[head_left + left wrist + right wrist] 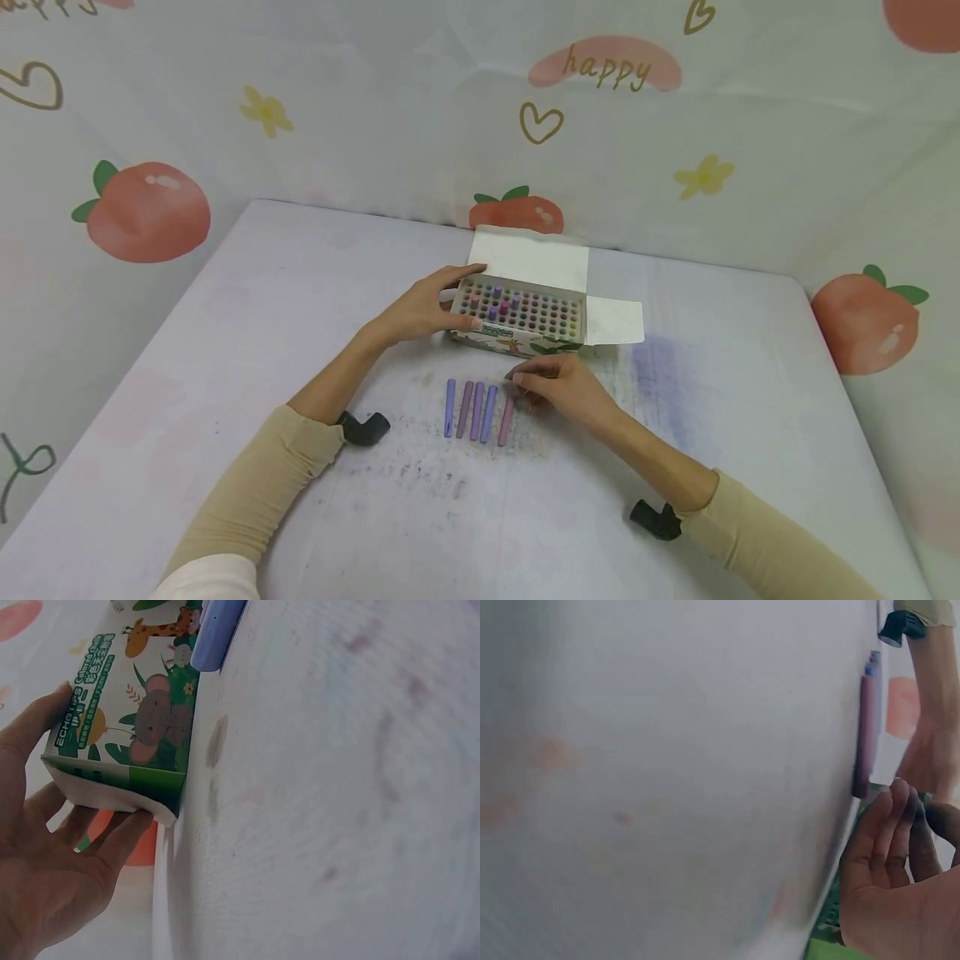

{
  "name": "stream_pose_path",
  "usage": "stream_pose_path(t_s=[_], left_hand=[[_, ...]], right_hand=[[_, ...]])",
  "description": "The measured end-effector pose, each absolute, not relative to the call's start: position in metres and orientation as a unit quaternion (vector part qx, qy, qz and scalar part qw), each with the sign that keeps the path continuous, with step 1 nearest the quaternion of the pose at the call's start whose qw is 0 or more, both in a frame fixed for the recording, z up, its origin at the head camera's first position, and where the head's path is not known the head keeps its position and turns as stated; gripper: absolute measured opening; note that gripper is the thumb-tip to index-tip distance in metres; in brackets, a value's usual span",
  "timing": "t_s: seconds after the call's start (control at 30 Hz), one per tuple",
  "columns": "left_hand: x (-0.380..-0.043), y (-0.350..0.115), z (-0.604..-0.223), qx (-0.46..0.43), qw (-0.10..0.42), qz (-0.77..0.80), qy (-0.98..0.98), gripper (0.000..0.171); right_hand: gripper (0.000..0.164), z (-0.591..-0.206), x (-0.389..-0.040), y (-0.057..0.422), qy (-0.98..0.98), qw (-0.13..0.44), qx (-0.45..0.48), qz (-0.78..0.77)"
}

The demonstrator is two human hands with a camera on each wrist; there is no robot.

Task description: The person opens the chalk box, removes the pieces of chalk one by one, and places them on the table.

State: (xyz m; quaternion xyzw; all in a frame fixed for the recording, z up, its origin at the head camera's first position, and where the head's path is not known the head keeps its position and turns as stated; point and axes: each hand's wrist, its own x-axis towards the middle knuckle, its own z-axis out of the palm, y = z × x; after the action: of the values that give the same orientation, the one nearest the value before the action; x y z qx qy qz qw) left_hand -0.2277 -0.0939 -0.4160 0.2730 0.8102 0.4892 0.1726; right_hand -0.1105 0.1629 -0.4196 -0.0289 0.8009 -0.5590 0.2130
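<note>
A paper box of colored chalk [517, 337] stands with its top flaps folded back. My left hand [418, 308] grips its left end, thumb at the front side and fingers behind; in the left wrist view these fingers [131, 836] lie against the white end flap. In front of the box, several purple and violet chalk sticks [477, 412] lie side by side. A pink chalk stick [506, 423] lies slightly apart on their right. My right hand [558, 385] is over its far end, thumb and fingertips close together; no stick shows between them in the right wrist view.
Inside the box is a holed grid [551, 312], with a few purple and pink sticks [504, 307] standing taller. A side flap [615, 321] sticks out to the right. Chalk smudges [663, 375] mark the white tabletop [337, 242]. A printed cloth [390, 100] hangs behind.
</note>
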Motion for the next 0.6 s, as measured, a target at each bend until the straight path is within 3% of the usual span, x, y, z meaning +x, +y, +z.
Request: stream_pose_path(t_s=[0.6], left_hand=[[-0.229, -0.092, -0.417, 0.267, 0.179, 0.496, 0.807, 0.085]], right_hand=[[0.027, -0.385, -0.127, 0.17, 0.774, 0.163, -0.095, -0.605]])
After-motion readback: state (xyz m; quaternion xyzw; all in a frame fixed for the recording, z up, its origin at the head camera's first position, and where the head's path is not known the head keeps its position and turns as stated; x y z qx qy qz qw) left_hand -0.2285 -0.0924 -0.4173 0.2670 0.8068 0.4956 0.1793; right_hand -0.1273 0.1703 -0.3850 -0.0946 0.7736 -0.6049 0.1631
